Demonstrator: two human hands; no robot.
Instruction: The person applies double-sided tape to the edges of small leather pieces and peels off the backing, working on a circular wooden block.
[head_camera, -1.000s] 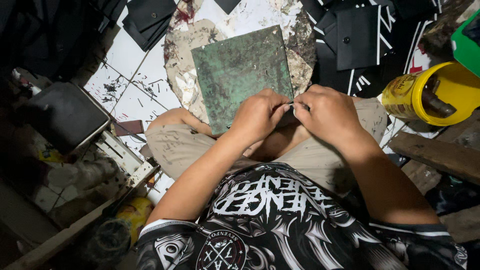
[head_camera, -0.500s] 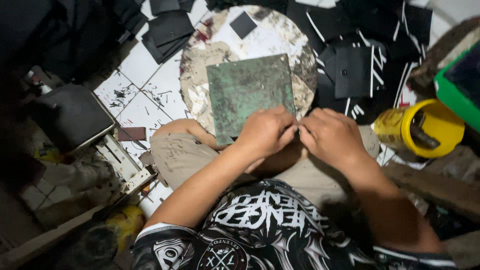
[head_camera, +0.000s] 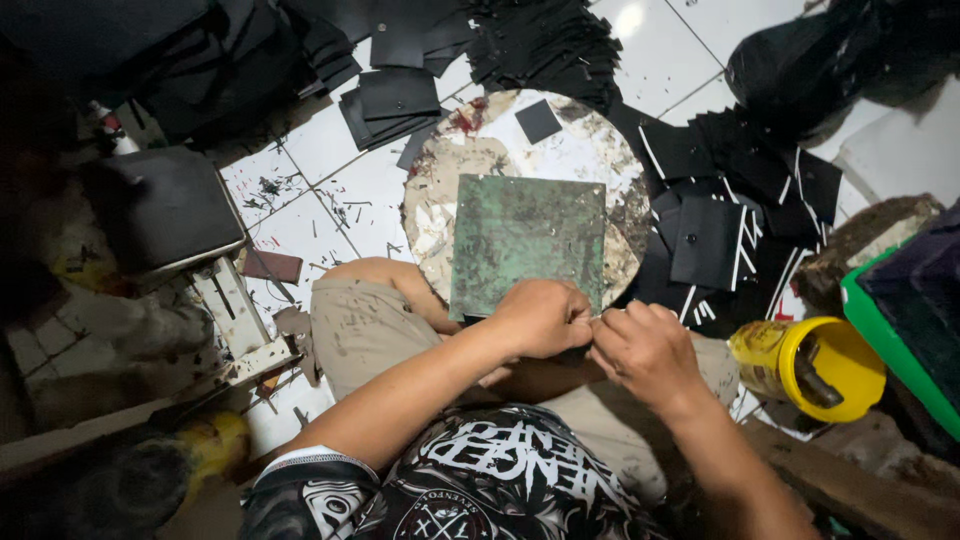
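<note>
Both hands meet in front of us, just above our lap. Our left hand (head_camera: 540, 318) is curled into a loose fist, knuckles up, with the fingers folded under and the thumb side turned toward the other hand. Our right hand (head_camera: 648, 352) comes in from the right with the wrist bent and the fingers bunched, their tips pressed against the left hand's fingertips. Between those tips we seem to pinch something very small and pale, but it is too tiny for us to tell what it is. Neither hand is spread open; both are narrowed to a pinch. Our left forearm runs up from the lower left across our bent knee, and our right forearm rises from the lower right corner.

Just beyond the hands lies a square green cutting mat (head_camera: 528, 245), worn and scratched, its near edge almost touching our left knuckles. It rests on a round, stained board (head_camera: 440, 190) set on the white tiled floor (head_camera: 300, 215). One small black square (head_camera: 538, 121) sits on the board, beyond the mat.

Piles of black cut sheets (head_camera: 730, 215) spread to the right of the board and along its far side. A yellow can (head_camera: 805, 368) lies on its side near our right hand, next to a green crate (head_camera: 885, 345). On the left stands a dark padded stool (head_camera: 165, 210).
</note>
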